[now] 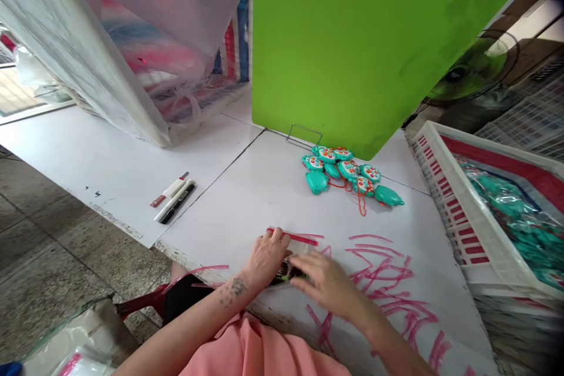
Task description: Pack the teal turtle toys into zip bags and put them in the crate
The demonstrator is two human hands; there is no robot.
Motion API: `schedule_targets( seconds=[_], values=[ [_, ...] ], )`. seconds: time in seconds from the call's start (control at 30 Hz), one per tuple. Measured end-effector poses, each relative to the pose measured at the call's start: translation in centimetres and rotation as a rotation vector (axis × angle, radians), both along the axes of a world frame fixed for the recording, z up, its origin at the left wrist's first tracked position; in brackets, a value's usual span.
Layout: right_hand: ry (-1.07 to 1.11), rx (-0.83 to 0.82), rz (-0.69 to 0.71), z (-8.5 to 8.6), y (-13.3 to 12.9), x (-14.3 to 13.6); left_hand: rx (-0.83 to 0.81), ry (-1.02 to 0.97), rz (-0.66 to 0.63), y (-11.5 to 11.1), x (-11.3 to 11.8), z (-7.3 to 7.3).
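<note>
At the near edge of the white table, my left hand point(267, 255) has its fingers curled down on a small clear plastic bag point(312, 248) with a red strip along its far edge. Close on the right is my right hand point(326, 282), smeared by motion, its thumb and fingers pointing left. A small dark object with light stripes point(281, 273) shows between the two hands, mostly covered by them. Whether my right hand grips it cannot be made out. Farther back lies a heap of teal turtle-shaped toys point(326, 155) with coloured dots and orange cords.
Pink-red strips point(388, 273) litter the table's right side. Pens and a cutter-like tool point(170, 191) lie left. A green board point(352, 41) stands behind the toys, beside a plastic-draped frame point(145, 70). A white crate point(462, 217) of bagged teal items stands right.
</note>
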State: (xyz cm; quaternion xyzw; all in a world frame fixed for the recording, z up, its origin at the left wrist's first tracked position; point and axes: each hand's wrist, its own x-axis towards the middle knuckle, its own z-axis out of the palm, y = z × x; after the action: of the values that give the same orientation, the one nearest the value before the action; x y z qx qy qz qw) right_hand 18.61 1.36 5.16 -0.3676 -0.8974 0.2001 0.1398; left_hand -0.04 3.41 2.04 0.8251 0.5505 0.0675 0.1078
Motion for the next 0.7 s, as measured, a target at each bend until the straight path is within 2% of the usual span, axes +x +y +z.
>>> schedule_targets(
  seconds=[0.1, 0.2, 0.27, 0.33, 0.4, 0.5, 0.6, 0.7],
  values=[
    [0.186, 0.135, -0.245, -1.1, 7.1, 1.5, 0.034, 0.050, -0.030, -0.1, 0.2, 0.0],
    [0.151, 0.205, -0.508, -2.9, 14.3, 2.4, 0.059, 0.067, -0.048, -0.4, 0.0, -0.3],
    [0.097, 0.182, -0.624, -4.0, 17.9, 2.3, 0.073, 0.068, -0.040, -0.6, -0.1, -0.5],
    [0.073, 0.161, -0.675, -5.0, 20.2, 2.0, 0.079, 0.064, -0.032, -0.6, -0.2, -0.8],
    [0.062, 0.151, -0.692, -5.7, 21.3, 1.6, 0.081, 0.062, -0.023, -0.6, -0.1, -0.9],
    [0.050, 0.150, -0.666, -6.1, 21.4, 1.3, 0.085, 0.071, -0.010, -0.4, 0.1, -0.8],
    [0.047, 0.147, -0.550, -5.9, 20.1, 1.7, 0.104, 0.077, 0.000, -0.3, 0.4, -0.5],
    [0.033, 0.106, -0.386, -5.3, 17.5, 2.9, 0.136, 0.068, 0.008, -0.4, 0.5, -0.4]
  ],
)
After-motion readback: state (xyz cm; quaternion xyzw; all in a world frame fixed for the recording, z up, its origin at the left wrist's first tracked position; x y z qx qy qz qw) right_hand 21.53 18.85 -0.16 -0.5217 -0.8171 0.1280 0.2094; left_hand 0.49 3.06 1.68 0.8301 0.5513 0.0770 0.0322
